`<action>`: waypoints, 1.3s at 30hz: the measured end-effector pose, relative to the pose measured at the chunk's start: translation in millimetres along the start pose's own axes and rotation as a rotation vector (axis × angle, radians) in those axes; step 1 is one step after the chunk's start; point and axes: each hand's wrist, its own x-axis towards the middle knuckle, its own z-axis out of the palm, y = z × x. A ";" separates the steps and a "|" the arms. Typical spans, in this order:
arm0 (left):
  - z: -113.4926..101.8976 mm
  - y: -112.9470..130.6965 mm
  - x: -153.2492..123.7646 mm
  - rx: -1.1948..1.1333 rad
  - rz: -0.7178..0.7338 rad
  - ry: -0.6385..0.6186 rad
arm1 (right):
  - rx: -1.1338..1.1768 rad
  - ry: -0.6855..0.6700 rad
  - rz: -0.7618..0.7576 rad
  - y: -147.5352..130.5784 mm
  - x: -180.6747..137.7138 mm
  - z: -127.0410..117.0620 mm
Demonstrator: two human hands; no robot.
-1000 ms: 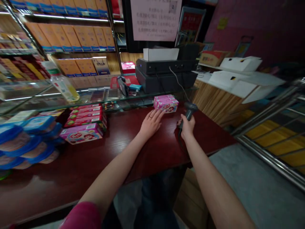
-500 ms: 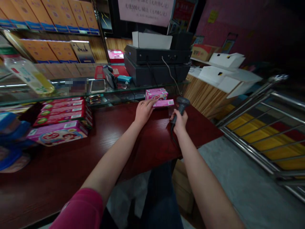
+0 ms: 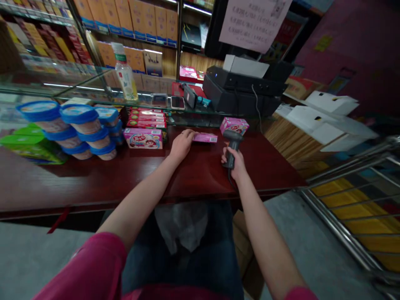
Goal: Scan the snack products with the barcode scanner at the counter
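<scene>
My left hand grips the near end of a flat pink box and holds it just over the dark red counter. My right hand is wrapped around the handle of a black barcode scanner, whose head points toward that box. Just behind the scanner a small stack of pink boxes rests on the counter.
To the left lie a pink box, a stack of red boxes, blue-lidded tubs and a green pack. On the glass case behind are a bottle, a phone and a black register. A metal railing stands at right.
My left hand went from lying flat on the counter to closing on one pink box and drawing it left, away from the stack. The scanner stayed in my right hand; the view swung left.
</scene>
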 end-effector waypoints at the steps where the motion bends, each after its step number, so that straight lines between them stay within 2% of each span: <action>1: -4.1 -2.7 -3.7 0.019 -0.026 0.014 | -0.006 -0.018 0.008 5.3 -7.0 12.3; 4: -8.9 -6.3 -9.9 0.067 -0.084 0.052 | -0.025 -0.059 0.014 17.8 -25.0 38.4; 7: -6.6 -7.6 -10.9 0.078 -0.133 0.060 | -0.073 -0.093 0.049 23.8 -36.4 48.3; 17: -3.9 -7.4 -9.0 -0.001 -0.180 0.038 | -0.144 -0.086 0.039 23.7 -40.1 50.9; 23: -12.3 -6.1 -18.4 -0.067 -0.107 0.037 | -0.137 -0.017 -0.006 26.0 -39.4 50.1; 29: -42.3 -13.5 -53.6 -0.111 -0.010 0.035 | -0.091 0.216 -0.194 33.9 -20.9 44.9; 32: -63.9 -23.7 -73.3 -0.138 0.019 0.000 | -0.043 0.295 -0.207 43.2 -10.9 50.6; 36: -94.9 -41.0 -98.2 -0.150 0.026 -0.043 | 0.037 0.218 -0.144 60.3 -11.4 76.7; 39: -117.1 -53.0 -116.3 -0.088 -0.001 -0.017 | 0.076 0.141 -0.095 73.6 -18.8 105.6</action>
